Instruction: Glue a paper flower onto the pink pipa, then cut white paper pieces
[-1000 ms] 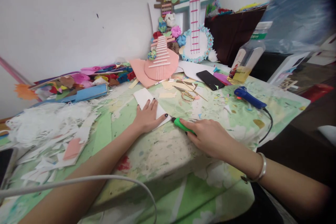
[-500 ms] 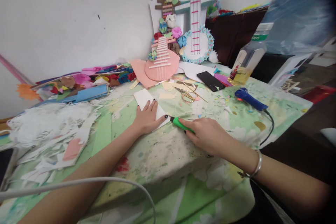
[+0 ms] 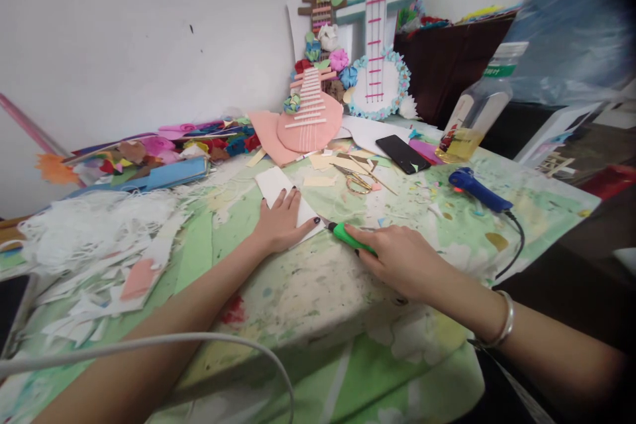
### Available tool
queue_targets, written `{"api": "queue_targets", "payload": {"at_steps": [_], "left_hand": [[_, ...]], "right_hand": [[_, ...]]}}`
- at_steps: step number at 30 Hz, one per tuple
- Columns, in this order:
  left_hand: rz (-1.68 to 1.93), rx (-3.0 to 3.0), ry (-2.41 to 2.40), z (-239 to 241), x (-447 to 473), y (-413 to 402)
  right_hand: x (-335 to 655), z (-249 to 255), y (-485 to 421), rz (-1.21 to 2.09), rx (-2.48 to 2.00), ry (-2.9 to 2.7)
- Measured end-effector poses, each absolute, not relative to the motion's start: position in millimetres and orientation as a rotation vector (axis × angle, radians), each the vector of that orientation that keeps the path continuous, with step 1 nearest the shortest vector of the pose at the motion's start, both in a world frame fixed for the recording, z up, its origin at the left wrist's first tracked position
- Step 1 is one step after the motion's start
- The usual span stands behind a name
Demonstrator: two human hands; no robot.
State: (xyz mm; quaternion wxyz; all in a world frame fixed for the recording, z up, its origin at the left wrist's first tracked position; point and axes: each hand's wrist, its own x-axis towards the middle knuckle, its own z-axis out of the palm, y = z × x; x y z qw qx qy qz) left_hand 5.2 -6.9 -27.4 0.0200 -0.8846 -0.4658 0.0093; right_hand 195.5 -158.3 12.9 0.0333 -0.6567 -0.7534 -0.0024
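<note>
My left hand (image 3: pixel 282 221) lies flat, fingers spread, pressing a white foam sheet (image 3: pixel 275 185) onto the green patterned tablecloth (image 3: pixel 318 278). My right hand (image 3: pixel 397 255) grips a green-handled craft knife (image 3: pixel 348 236); its tip sits at the sheet's right edge, close to my left little finger. A silver bracelet (image 3: pixel 499 328) circles my right wrist.
Scissors (image 3: pixel 350 179), a black phone (image 3: pixel 402 153), a blue glue gun (image 3: pixel 477 188) with its cord and a plastic bottle (image 3: pixel 474 116) lie beyond my right hand. Paper guitar models (image 3: pixel 342 79) lean on the wall. White scraps (image 3: pixel 89 238) and coloured foam (image 3: pixel 149 152) crowd the left. A white cable (image 3: pixel 149 344) crosses my left forearm.
The knife and my right hand have shifted slightly along the sheet's edge; my left hand stays pressed on the sheet. The view has drifted a little.
</note>
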Motion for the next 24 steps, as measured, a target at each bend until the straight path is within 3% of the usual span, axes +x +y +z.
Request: {"api": "queue_targets", "payload": {"at_steps": [24], "left_hand": [[0.019, -2.755, -1.450, -30, 4, -6]], "right_hand": [[193, 18, -140, -0.069, -2.044, -2.327]]}}
